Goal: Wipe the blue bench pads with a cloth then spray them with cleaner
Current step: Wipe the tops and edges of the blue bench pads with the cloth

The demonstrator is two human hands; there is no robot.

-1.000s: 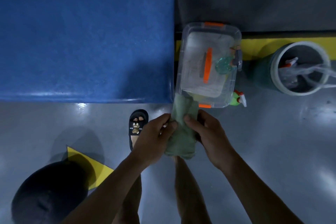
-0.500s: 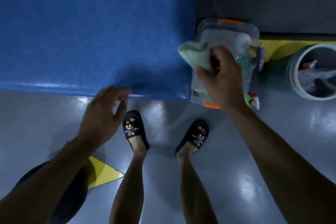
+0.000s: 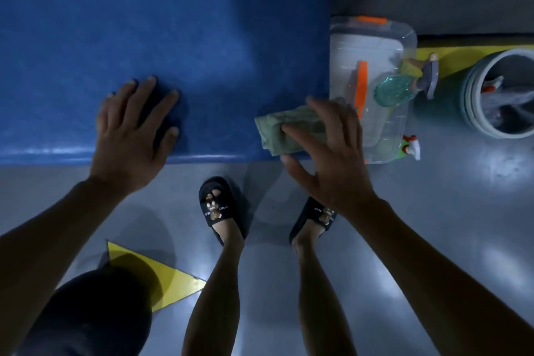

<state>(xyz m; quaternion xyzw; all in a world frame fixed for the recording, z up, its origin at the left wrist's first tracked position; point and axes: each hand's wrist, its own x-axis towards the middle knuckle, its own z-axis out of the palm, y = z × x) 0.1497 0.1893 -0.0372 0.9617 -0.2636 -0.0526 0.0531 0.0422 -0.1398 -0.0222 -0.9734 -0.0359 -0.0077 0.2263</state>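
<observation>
A big blue bench pad (image 3: 173, 23) fills the upper left of the head view. A folded green cloth (image 3: 284, 130) lies on the pad's near right corner, and my right hand (image 3: 329, 153) presses down on it with fingers spread over it. My left hand (image 3: 133, 130) rests flat on the pad near its front edge, fingers apart, holding nothing. A spray bottle with a teal body (image 3: 390, 91) lies on top of a clear box to the right of the pad. Another sprayer with a green and white head (image 3: 410, 149) pokes out beside that box.
A clear plastic box with orange clips (image 3: 372, 37) stands on the floor against the pad's right end. Further right is a round bin (image 3: 474, 95) holding bottles. My sandalled feet (image 3: 216, 205) stand on the grey floor in front of the pad. A yellow floor marking (image 3: 161, 277) lies lower left.
My right hand brought the cloth from above the box down onto the pad's right corner. My left hand moved forward from the pad's edge and now lies flat on the pad.
</observation>
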